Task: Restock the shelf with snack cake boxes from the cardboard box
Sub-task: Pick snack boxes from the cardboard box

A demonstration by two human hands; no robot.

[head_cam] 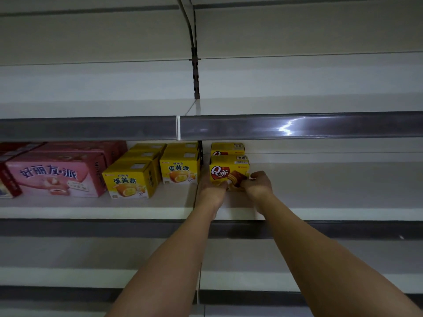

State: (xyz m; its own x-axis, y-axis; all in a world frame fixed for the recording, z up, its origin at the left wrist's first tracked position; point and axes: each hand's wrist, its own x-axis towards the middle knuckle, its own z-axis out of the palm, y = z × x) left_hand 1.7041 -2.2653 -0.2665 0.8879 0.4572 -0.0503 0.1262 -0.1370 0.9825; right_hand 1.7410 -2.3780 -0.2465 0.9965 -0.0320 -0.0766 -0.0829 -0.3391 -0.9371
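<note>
Left hand: the left hand (211,187) reaches onto the shelf (320,202) and grips the lower left corner of the front Q box (229,171), its fingers curled round the box edge.
Right hand: the right hand (258,183) holds the same box at its lower right corner, fingers bent and pinching the front face and side.
Front Q box: yellow, upright, face toward the aisle, resting on the shelf just right of the black upright post (201,154); a red heart-shaped badge with a large white "Q" and one Chinese character, and a brown layered cake pictured at 4 o'clock of the badge; a barcode sticker on its top.
Rear Q box: a second Q box (227,148) stands directly behind it at 12 o'clock, touching or nearly so; I cannot tell which.
Yellow boxes: at 9 o'clock of the post, two rows of egg-yolk pie boxes (178,171), fronts reading "蛋黄派" in green, with a cut cake pictured.
Pink box: further toward 9 o'clock, a long pink box (52,179) reading "好丽友·派".
Upper shelf: a grey price rail (297,125) runs across at 12 o'clock.
</note>
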